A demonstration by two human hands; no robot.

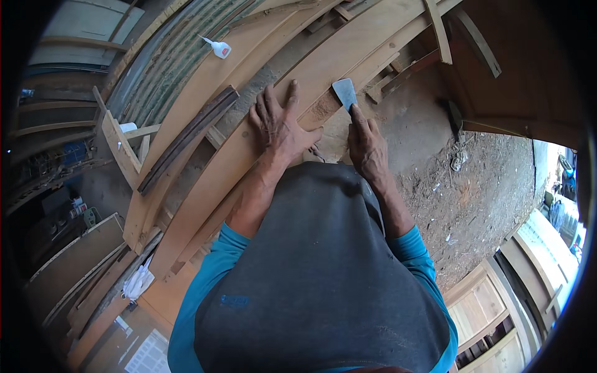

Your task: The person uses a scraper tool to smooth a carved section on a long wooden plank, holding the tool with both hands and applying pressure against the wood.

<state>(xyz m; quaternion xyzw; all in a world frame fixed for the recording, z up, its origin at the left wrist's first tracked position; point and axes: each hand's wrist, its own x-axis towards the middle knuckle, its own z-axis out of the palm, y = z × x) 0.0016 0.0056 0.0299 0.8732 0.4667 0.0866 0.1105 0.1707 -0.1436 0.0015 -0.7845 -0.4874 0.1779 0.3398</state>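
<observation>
A long wooden plank (214, 186) runs slantwise in front of me, from lower left to upper right. My left hand (278, 123) lies on it with fingers spread, the thumb toward the near edge. In my right hand (367, 144) is a putty knife (344, 94), its wide metal blade turned up and left, over or against the plank's near edge. The fingers wrap round its handle, which they mostly hide. A patch of brown sawdust (324, 107) sits on the wood between my left hand and the blade.
Beyond lies another plank (180, 133) bearing a dark wooden strip (189, 140) and a white glue bottle (219, 48). A white cloth (138, 281) hangs at lower left. Debris litters the dirt floor (460, 205) at right. Panelled wooden doors (476, 308) stand at lower right.
</observation>
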